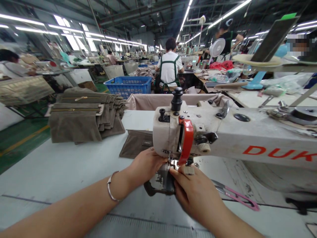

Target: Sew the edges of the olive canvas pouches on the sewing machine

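Note:
A white sewing machine (230, 132) with a red guard stands over the table. Under its head, beside the needle area, my left hand (146, 165) has its fingers pressed together at the presser foot. Opposite it, my right hand (193, 185) reaches in, fingertips close to the needle. Whatever the fingers pinch is too small to make out. A dark brown fabric piece with a small label (136, 144) lies behind my left hand, partly hidden by the machine head. Several brown zippered fabric pieces (74, 124) are piled at the left.
Pink-handled scissors (240, 196) lie right of my right hand. Beyond the table are a pink cloth-lined bin (148, 101) and a blue basket (128, 86). A person in a white shirt (169, 67) sits ahead, back turned. A thread stand with a dark spool (272, 39) rises at the right.

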The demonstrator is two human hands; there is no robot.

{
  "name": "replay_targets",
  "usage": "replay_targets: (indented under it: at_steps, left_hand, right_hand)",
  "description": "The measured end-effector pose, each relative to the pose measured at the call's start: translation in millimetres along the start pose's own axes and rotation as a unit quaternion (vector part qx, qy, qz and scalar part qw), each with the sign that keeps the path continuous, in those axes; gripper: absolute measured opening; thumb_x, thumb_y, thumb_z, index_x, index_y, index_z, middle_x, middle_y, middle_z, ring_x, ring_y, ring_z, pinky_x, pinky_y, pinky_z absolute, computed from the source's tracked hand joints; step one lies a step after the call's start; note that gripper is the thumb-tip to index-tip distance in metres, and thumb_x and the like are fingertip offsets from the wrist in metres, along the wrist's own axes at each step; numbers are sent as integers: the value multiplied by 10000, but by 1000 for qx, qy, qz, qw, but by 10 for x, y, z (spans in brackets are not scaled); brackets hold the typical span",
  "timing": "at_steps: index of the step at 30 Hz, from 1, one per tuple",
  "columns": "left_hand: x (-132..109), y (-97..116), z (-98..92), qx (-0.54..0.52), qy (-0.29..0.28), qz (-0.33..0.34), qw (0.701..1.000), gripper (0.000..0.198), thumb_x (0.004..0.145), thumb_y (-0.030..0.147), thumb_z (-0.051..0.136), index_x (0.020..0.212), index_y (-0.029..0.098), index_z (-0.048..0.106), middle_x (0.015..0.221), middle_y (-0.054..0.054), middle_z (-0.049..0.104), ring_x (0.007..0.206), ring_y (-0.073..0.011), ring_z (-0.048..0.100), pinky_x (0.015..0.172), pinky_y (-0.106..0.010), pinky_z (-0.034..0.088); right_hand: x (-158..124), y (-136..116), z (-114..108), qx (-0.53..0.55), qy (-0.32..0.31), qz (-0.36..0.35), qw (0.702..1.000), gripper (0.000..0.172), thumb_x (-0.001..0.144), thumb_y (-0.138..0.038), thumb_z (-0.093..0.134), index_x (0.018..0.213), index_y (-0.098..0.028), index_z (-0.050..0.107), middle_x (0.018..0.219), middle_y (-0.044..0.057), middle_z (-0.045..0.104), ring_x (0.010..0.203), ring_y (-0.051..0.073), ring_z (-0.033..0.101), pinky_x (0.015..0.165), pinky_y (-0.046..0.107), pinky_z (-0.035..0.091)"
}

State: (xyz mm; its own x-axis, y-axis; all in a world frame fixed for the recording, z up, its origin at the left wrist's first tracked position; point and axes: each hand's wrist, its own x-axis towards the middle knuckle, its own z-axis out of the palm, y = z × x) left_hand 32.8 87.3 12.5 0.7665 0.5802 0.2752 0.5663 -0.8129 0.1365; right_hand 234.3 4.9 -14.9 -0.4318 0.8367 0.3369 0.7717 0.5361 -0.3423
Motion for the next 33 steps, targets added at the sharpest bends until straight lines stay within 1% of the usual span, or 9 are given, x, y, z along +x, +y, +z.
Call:
replay_targets:
  at_steps: [9, 14, 18, 21, 25, 27, 29, 31, 33]
  left_hand:
    - [-112, 347, -256, -21, -132, 6, 991, 308, 887, 49, 533, 1156, 166, 626, 1171, -68, 668, 1107, -209, 602, 1054, -344, 417]
    - [-237, 351, -72, -46, -95, -37, 994, 344, 891, 32, 494, 1197, 159, 591, 1216, -94, 608, 1179, -237, 535, 1064, -396, 416]
    - [-308, 343, -94, -72, -88, -67, 991, 372, 888, 24, 477, 1218, 166, 573, 1229, -95, 575, 1198, -242, 503, 1058, -405, 413]
    - [-502, 299, -193, -21, -34, -215, 976, 398, 873, 194, 622, 1260, 161, 537, 1253, -117, 548, 1203, -301, 481, 1045, -482, 391]
    - [-817, 191, -235, -53, 19, -402, 914, 428, 754, 396, 734, 1065, 157, 563, 1067, -114, 608, 1074, -357, 552, 927, -520, 432]
    - [-872, 173, -222, -204, 40, -438, 875, 344, 748, 354, 713, 980, 181, 527, 933, -73, 637, 931, -313, 621, 822, -453, 489]
    - [-850, 207, -217, -409, 90, -460, 783, 374, 734, 318, 721, 999, 191, 490, 879, -49, 666, 821, -279, 667, 735, -400, 527]
    - [-799, 282, -224, -593, 135, -463, 645, 453, 705, 284, 754, 1060, 181, 492, 888, -54, 700, 780, -267, 697, 701, -368, 555]
    - [-774, 370, -229, -699, 148, -471, 517, 443, 698, 244, 752, 1076, 150, 542, 870, -67, 721, 746, -256, 712, 674, -335, 573]
  right_hand:
    - [-64, 40, -15, 23, 2, -28, 999, 427, 886, -116, 484, 1300, -175, 571, 1073, 128, 603, 994, 292, 544, 833, 483, 529]
    - [-55, 36, -17, 23, -8, -24, 999, 444, 857, -95, 501, 1287, -180, 572, 1098, 115, 599, 985, 285, 538, 852, 482, 516]
    - [-50, 24, -5, 24, -8, -16, 1000, 420, 863, -92, 514, 1267, -187, 577, 1087, 100, 603, 961, 273, 541, 848, 470, 510]
    - [-48, 17, 5, 32, 8, -6, 999, 324, 904, -118, 513, 1204, -183, 616, 1030, 95, 616, 962, 267, 548, 871, 466, 498]
    - [-24, -31, -22, 57, 1, 8, 998, 239, 924, -142, 514, 1100, -174, 672, 974, 107, 620, 976, 278, 552, 876, 467, 485]
    - [-7, -107, -51, 113, -8, 41, 993, 240, 894, -105, 523, 1048, -190, 686, 1009, 105, 618, 1011, 282, 549, 903, 471, 467]
    - [9, -230, -72, 236, -2, 103, 966, 249, 863, -82, 527, 1015, -207, 681, 1044, 91, 623, 1029, 269, 561, 926, 458, 456]
    - [28, -380, -71, 426, 22, 187, 885, 208, 861, -144, 571, 1039, -222, 646, 1033, 69, 642, 970, 241, 599, 883, 416, 483]
    - [57, -518, -49, 606, 61, 258, 750, 190, 853, -275, 652, 1027, -217, 602, 992, 54, 662, 879, 212, 626, 792, 350, 508]
